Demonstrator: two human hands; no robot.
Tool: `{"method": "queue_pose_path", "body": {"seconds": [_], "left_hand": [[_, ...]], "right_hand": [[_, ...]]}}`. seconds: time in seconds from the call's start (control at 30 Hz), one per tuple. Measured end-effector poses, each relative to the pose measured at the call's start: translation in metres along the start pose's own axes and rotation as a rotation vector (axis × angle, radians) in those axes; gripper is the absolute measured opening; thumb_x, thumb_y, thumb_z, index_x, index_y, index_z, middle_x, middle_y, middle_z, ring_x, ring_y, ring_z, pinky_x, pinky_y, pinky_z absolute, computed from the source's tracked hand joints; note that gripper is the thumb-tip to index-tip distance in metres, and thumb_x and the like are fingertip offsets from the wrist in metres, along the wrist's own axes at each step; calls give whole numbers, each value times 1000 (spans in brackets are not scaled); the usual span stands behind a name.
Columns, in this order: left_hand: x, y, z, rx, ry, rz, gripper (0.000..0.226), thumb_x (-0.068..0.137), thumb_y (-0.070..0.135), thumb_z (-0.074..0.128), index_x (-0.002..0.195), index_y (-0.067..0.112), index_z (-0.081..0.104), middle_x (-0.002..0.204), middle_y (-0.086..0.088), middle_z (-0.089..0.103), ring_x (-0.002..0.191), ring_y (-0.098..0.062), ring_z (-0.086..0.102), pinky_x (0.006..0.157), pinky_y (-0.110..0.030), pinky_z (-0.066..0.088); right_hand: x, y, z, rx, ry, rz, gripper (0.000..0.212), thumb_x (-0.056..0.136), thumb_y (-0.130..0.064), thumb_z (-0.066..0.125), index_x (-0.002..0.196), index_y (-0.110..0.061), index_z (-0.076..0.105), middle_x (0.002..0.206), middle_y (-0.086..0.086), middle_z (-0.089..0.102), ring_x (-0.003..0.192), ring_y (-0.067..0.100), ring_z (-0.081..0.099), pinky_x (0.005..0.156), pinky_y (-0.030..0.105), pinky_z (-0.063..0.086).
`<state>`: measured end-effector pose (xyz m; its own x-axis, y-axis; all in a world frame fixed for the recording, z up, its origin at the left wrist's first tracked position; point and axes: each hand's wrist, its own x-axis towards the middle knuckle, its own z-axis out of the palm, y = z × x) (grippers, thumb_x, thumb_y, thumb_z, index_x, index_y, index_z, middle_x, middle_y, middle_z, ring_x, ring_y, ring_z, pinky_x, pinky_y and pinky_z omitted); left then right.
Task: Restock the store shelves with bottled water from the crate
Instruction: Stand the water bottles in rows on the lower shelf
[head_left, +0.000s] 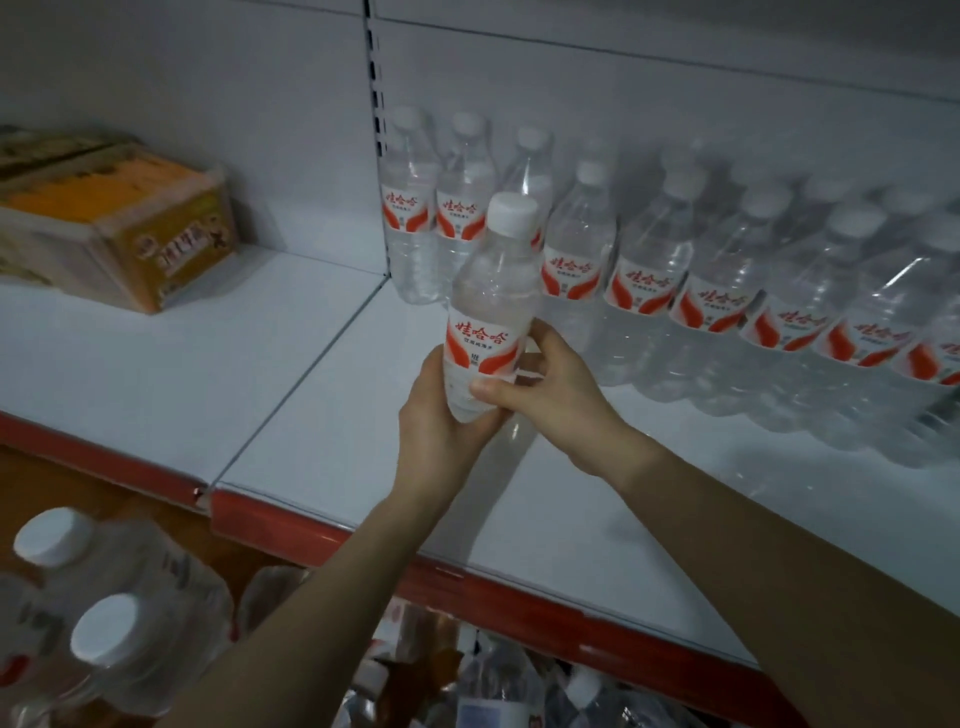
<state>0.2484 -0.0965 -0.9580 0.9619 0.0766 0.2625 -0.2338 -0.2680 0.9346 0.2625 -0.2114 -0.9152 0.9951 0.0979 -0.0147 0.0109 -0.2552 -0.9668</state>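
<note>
"Water bottle (488, 312) first: where is it?"

"In both hands, over the white shelf deck (353, 415), cap tilted a little to the right. The left hand (441, 415) cups the base from under and behind. The right hand (545, 384) wraps the lower body, thumb across the front just below the red label."

"So both hands are clamped on it?"

"Yes, fingers curled round the plastic on each side. The base is hidden in the palm, so whether it touches the deck cannot be told."

"What stands around the grip?"

"Just beyond it and to its right, a packed row of the same bottles (649, 270). Left of the grip the deck is bare up to a cardboard box (130, 223). Below the grip, under the red shelf edge (467, 577), lie more bottles (493, 686); a crate cannot be made out."

"What could go wrong?"

"Probably three things. The hold is low on a tall, full bottle, so a loose release would likely let it tip. Set down while tilted, it may rock into the row, and close-packed bottles could fall one after another. And the right wrist is near the front bottles; drawing it back carelessly might clip one off the edge."
</note>
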Motion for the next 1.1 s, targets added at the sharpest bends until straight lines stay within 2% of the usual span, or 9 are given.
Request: {"method": "queue_pose_path", "body": {"seconds": [0.23,0.37,0.43,0.53,0.6,0.73,0.83,0.97,1.1], "left_hand": [[24,-28,-9,-4,-94,55,64,79,19,71,124,40,32,108,41,40,89,31,45,71,9,34],[36,-33,-1,-9,-50,53,57,80,29,67,121,45,31,107,45,36,88,32,43,69,11,32],[45,-35,5,-5,-34,59,54,82,31,65,121,44,32,108,44,36,90,28,45,70,11,30],[63,-40,13,0,-44,52,54,84,30,65,128,39,35,117,30,43,103,11,45,78,6,32],[73,-43,16,8,-50,60,57,85,30,65,134,33,36,119,26,44,108,8,44,83,1,32],[87,-45,20,-16,-70,37,52,89,24,62,132,35,36,120,20,49,110,3,45,89,-10,36],[94,-45,25,-18,-78,29,54,89,22,61,136,32,35,123,17,50,110,1,45,90,-17,35],[100,-42,34,-27,-75,22,56,90,19,61,138,27,34,135,7,51,113,-2,45,90,-15,34],[106,-40,43,-44,-63,23,53,91,19,59,137,28,35,131,9,51,112,-2,46,87,-9,35]], "right_hand": [[20,12,7,27,-15,-42,70,83,-13,67,142,-28,32,130,-3,56,121,15,54,100,38,48],[27,26,14,-102,21,-42,68,88,-19,62,145,-25,26,135,-1,53,124,16,51,104,39,44],[28,32,18,-305,78,-43,44,92,-25,55,134,-15,42,123,4,61,113,17,58,95,28,47],[37,36,22,-350,204,28,22,96,-29,47,88,-11,55,83,1,60,76,11,56,68,15,37],[48,38,27,-226,263,132,32,95,-32,48,77,-7,56,73,1,52,67,12,48,66,19,36],[68,34,36,136,378,403,38,90,-32,58,100,4,64,91,13,63,87,24,60,83,34,50],[75,25,32,481,406,544,36,86,-24,65,112,1,57,93,13,62,98,27,62,83,30,47],[83,22,28,812,412,556,55,87,-17,64,134,1,41,139,18,46,132,28,41,105,31,35],[91,33,24,883,385,523,60,87,-20,63,138,0,38,144,16,41,137,26,35,111,31,29]]}}
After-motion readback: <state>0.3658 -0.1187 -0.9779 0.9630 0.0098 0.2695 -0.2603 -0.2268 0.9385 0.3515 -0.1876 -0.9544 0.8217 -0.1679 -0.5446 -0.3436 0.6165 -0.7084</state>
